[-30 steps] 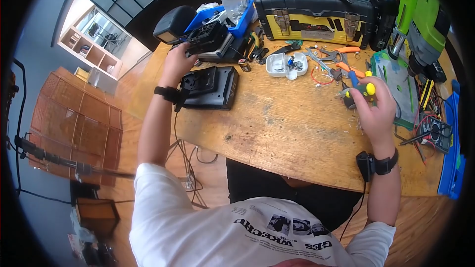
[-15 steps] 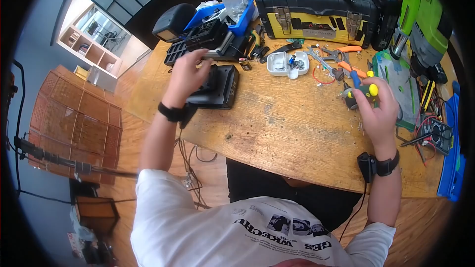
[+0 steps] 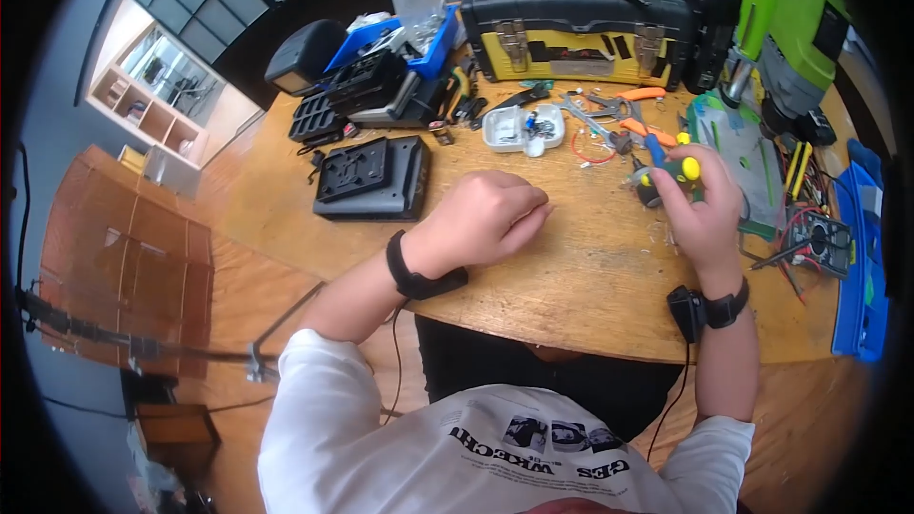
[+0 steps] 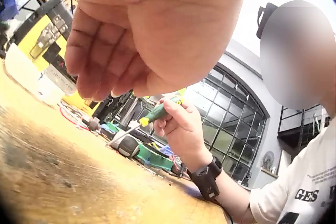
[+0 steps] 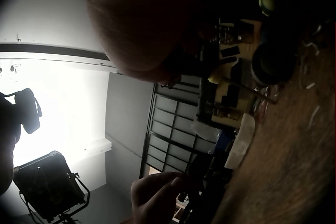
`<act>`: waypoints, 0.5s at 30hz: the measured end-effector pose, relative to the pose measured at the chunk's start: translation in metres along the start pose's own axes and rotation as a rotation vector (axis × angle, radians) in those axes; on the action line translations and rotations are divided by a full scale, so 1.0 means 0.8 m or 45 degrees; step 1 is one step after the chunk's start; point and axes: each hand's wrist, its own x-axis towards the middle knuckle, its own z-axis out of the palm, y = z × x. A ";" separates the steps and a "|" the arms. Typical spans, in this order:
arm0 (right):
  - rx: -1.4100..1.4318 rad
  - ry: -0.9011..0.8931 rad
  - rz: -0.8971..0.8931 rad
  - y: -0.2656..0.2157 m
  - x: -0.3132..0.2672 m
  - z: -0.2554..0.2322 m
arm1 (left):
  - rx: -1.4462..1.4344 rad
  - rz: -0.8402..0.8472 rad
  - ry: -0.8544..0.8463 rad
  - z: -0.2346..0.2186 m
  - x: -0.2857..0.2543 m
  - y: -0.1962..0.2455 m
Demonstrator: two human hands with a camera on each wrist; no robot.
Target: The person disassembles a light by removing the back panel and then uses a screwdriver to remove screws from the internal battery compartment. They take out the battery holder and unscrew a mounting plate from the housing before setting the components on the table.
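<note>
My right hand (image 3: pixel 703 205) grips a screwdriver (image 4: pixel 156 112) with a green and yellow handle. Its shaft slants down toward the tabletop in the left wrist view, beside a dark round tool end (image 4: pixel 127 145). Over the middle of the table is my left hand (image 3: pixel 486 219), fingers loosely curled and thumb near the index finger. The left wrist view shows its palm (image 4: pixel 113 35) with nothing in it. Left of that hand lies a black box-shaped device (image 3: pixel 409 181) with a black plate (image 3: pixel 354 169) on top.
A white tray (image 3: pixel 493 137) of small parts sits mid-table, near pliers (image 3: pixel 624 114) and loose wires. Behind stands a black and yellow toolbox (image 3: pixel 581 52). Black cases (image 3: pixel 367 81) and a blue bin (image 3: pixel 440 48) occupy the back left. A green drill stand (image 3: pixel 762 38) and multimeter (image 3: pixel 821 240) are right.
My left hand has moved from the black cases at the back left, past the black device, to mid-table. The right hand keeps its grip on the screwdriver. The head view has shifted slightly.
</note>
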 end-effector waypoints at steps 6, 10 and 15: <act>-0.002 0.041 0.011 0.004 0.002 0.000 | -0.440 -0.394 -0.064 0.040 0.027 -0.024; -0.036 0.047 -0.050 0.011 0.003 -0.001 | -0.901 -0.783 -0.115 0.057 0.015 -0.044; -0.056 0.066 -0.072 0.006 0.002 -0.003 | -1.254 -0.936 -0.093 0.054 0.000 -0.054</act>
